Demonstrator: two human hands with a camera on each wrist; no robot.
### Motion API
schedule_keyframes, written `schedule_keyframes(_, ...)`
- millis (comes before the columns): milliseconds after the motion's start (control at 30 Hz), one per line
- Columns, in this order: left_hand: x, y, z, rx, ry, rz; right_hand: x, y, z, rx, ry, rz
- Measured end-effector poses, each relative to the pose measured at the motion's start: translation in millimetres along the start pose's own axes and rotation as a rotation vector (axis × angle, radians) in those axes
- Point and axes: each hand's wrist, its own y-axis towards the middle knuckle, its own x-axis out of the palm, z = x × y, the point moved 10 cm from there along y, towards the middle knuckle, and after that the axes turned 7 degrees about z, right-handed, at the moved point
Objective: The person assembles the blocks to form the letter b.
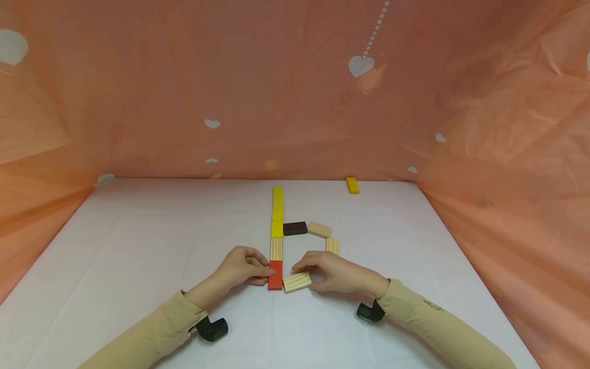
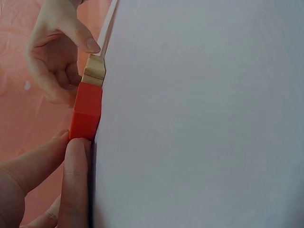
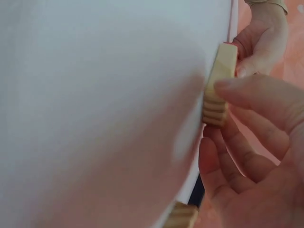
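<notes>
My left hand (image 1: 239,266) rests against the left side of a red block (image 1: 275,282). Its thumb lies on the block's edge; in the left wrist view the straight index finger (image 2: 75,175) touches its end. My right hand (image 1: 336,271) holds a light wooden block (image 1: 296,282) by its right end, thumb against it and fingers on the far side. That block lies slantwise, its left end right at the red one. Behind the red block, a striped wooden block (image 1: 276,248) and several yellow blocks (image 1: 277,197) continue a straight line.
A dark brown block (image 1: 295,228), a plain pale block (image 1: 319,229) and another striped block (image 1: 332,246) curve rightward from the line. A lone yellow block (image 1: 352,185) lies at the table's back edge. An orange curtain (image 1: 276,92) hangs behind the white table (image 1: 161,230).
</notes>
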Motion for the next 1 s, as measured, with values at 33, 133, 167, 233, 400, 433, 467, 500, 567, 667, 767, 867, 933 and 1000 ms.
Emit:
schedule_keyframes(33,0.2,0.4,-0.4,-0.003,-0.003,-0.002,-3,-0.6,0,-0.006,0.009,0.008)
schedule_keyframes(133,0.1,1.3,-1.2,-0.012,-0.018,-0.005,-12,-3.4,-1,-0.024,0.033,0.036)
schedule_keyframes(167,-0.2,1.5,-1.1,-0.012,-0.019,-0.005,-16,-4.2,-1,-0.032,0.041,0.046)
schedule_keyframes(233,-1.0,1.9,-1.1,-0.013,-0.019,-0.002,-21,-5.6,-2,-0.053,0.05,0.062)
schedule_keyframes(400,-1.8,1.9,-1.2,-0.01,-0.016,-0.002,-19,-5.0,-3,-0.07,0.061,0.055)
schedule_keyframes(433,-1.5,2.1,-1.4,-0.009,-0.014,-0.002,-17,-4.5,-3,-0.066,0.06,0.049)
schedule_keyframes(467,-1.3,1.8,-1.6,-0.008,-0.015,-0.005,-15,-3.9,-2,-0.06,0.059,0.042)
schedule_keyframes(500,-0.9,1.9,-2.1,-0.012,-0.02,-0.006,-13,-3.4,-1,-0.052,0.054,0.036)
schedule_keyframes(567,-0.2,1.7,-2.4,-0.011,-0.024,-0.008,-9,-2.4,0,-0.037,0.047,0.027)
schedule_keyframes(667,0.6,1.9,-2.7,-0.011,-0.032,-0.009,-7,-1.5,0,-0.024,0.037,0.025)
schedule_keyframes(767,0.8,2.1,-2.4,-0.009,-0.032,-0.01,-6,-0.9,0,-0.013,0.027,0.027)
schedule_keyframes(867,0.1,1.8,-1.5,-0.001,-0.022,-0.007,-6,-0.8,0,-0.01,0.024,0.027)
schedule_keyframes(933,0.2,1.8,-1.8,-0.004,-0.022,-0.006,-5,-0.7,0,-0.011,0.025,0.026)
schedule_keyframes(1000,0.4,1.8,-2.3,-0.005,-0.024,-0.005,-5,-0.8,-1,-0.017,0.025,0.029)
